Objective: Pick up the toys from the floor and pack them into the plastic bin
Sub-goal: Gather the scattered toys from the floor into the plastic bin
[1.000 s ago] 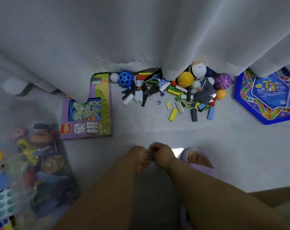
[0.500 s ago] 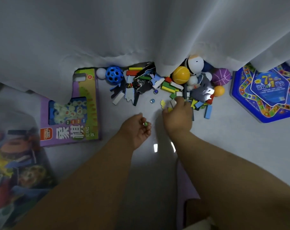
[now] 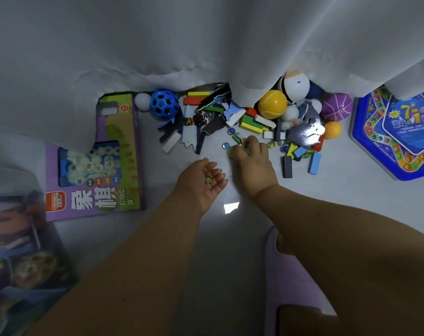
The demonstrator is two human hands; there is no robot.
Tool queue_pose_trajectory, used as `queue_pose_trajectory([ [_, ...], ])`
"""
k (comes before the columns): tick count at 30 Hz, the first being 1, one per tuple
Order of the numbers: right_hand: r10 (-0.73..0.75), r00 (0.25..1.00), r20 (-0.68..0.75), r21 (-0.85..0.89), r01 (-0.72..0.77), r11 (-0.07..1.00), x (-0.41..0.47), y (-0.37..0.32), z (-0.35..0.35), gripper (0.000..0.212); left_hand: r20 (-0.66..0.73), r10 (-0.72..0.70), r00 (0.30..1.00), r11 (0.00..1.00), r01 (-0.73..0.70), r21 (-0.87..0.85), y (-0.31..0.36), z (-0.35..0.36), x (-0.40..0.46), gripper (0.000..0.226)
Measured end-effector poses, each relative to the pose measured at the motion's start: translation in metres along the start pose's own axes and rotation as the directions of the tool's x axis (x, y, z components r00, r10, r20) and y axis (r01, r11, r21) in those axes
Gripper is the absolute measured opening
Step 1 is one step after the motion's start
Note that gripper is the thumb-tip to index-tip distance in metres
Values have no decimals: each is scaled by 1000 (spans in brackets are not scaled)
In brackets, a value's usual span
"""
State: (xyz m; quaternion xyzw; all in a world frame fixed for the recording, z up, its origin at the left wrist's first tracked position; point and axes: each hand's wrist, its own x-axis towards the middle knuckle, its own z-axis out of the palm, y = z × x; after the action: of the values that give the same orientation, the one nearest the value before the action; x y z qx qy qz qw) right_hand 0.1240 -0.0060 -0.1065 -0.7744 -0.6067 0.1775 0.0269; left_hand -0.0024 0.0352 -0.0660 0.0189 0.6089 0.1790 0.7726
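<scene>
- Nearest, lower right: lilac foam slipper (image 3: 300,275) on the pale grey floor (image 3: 351,190), foot partly visible in it.
- Lower left edge: translucent plastic bin (image 3: 19,251), blurred; coloured toys visible through its wall, contents not separable.
- Left hand (image 3: 201,183): palm up, fingers loosely cupped, cradling a small green glass marble (image 3: 208,179); poised above the floor, just beside the right hand.
- Right hand (image 3: 252,158): palm down, fingertips (image 3: 251,141) curled at the near edge of the toy heap, among loose marbles (image 3: 225,145); whether one is pinched cannot be told.
- Left of the hands: flat purple cardboard chess-set box (image 3: 94,166), top end tucked under the curtain.
- Toy heap (image 3: 254,122) beyond the right hand: coloured wooden blocks, dark and white flat pieces, grey shiny shark-like figure (image 3: 305,134).
- Around the heap: blue perforated rubber ball (image 3: 164,104), small white ball (image 3: 143,101) touching it, yellow ball (image 3: 272,104), purple basketball-patterned ball (image 3: 336,107), small orange ball (image 3: 332,130), white egg-shaped toy (image 3: 296,87).
- Right edge: blue hexagonal board-game box (image 3: 397,137), partly under the curtain.
- Farthest: white sheer curtain (image 3: 182,40), hem draped over the back of the heap.
</scene>
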Motion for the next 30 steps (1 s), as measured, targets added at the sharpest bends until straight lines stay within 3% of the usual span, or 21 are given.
queue_pose_trajectory([
  [3,17,1000,-10,43,-17,999,10,-2,-11,37,-20,0,1000,1000,0,14,1,2,4,27],
  [8,144,983,113,-51,-139,989,39,-14,-27,37,3,15,1000,999,-16,36,5,7,9,29],
  [10,161,977,137,-9,-161,987,47,-15,-28,30,9,25,1000,999,-25,36,6,9,9,34],
  [13,138,978,158,200,-168,965,47,-12,-32,15,15,24,1000,1000,-24,2,9,10,9,39],
  [15,153,973,173,450,-216,866,36,-20,-39,8,38,21,999,997,-18,-69,10,12,7,41],
  [17,58,988,142,559,-129,819,21,-37,-44,9,109,19,994,983,2,-183,10,12,3,44],
  [21,-103,994,-19,556,96,826,2,-64,-48,21,215,11,977,903,82,-423,11,1,7,40],
  [23,-15,996,-90,545,62,836,2,-61,-50,33,197,33,980,901,56,-430,13,-2,8,35],
  [25,159,975,-155,540,-51,840,8,-48,-50,32,143,45,989,907,20,-420,14,-4,8,33],
  [27,253,960,-123,473,-167,865,19,-30,-44,28,100,29,995,910,15,-415,15,-5,7,35],
  [30,231,968,102,314,-252,915,34,-19,-31,50,84,18,996,914,18,-405,16,-9,5,37],
])
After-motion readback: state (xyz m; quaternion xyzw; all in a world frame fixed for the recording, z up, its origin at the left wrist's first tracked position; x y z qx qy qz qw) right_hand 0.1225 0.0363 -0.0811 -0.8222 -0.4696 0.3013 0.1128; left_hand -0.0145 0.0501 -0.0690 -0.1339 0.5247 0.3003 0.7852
